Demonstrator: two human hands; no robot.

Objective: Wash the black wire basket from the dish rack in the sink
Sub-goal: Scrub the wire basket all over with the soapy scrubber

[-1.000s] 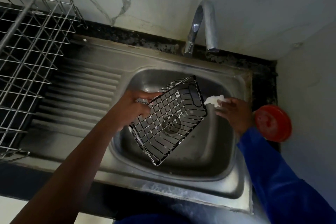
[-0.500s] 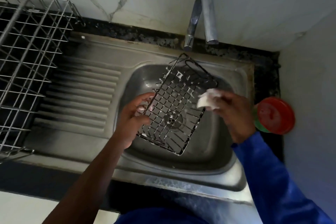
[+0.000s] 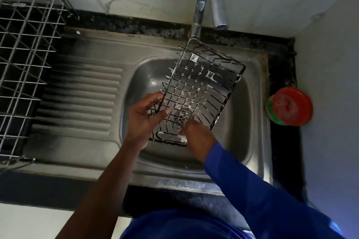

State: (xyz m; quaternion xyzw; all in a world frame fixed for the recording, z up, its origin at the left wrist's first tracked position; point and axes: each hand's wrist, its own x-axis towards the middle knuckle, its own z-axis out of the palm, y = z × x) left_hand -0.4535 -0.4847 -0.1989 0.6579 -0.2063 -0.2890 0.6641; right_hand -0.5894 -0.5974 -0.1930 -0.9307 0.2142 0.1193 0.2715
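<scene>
Far left of the sink [image 3: 147,75]: dish rack [image 3: 25,68], silver wire, sits at the outer end of the ribbed drainboard [image 3: 81,95], which joins the sink's left side.

Over the sink's left half: left hand [image 3: 143,120], bare forearm coming up from the bottom edge. Its fingers [image 3: 153,99] are clenched round the left long rim of the black wire basket [image 3: 198,91], near its low end, w/ the thumb lying across the wires.

The basket is held up over the sink bowl, tilted. Its near short end is low, above the drain [image 3: 182,112], & its far end is raised toward the sink's back rim. Its open side faces up. White foam flecks dot the wires, & the drain shows thru the grid.

Sink centre-front: right hand [image 3: 196,132] in a blue sleeve [image 3: 252,190], at the basket's near short end. Fingers are curled on a white wad [image 3: 183,138], which touches the end wires. Most of the wad is hidden by the hand, so can't tell what it is.

Behind the sink's back rim: chrome tap [image 3: 207,0], curved, w/ its base just beyond the basket's far corner.

Right of the sink: round red tub [image 3: 290,105] w/ green side, on the black table [image 3: 281,75], just beside the sink's right rim & close to the wall. Its top looks pale & smeary.
</scene>
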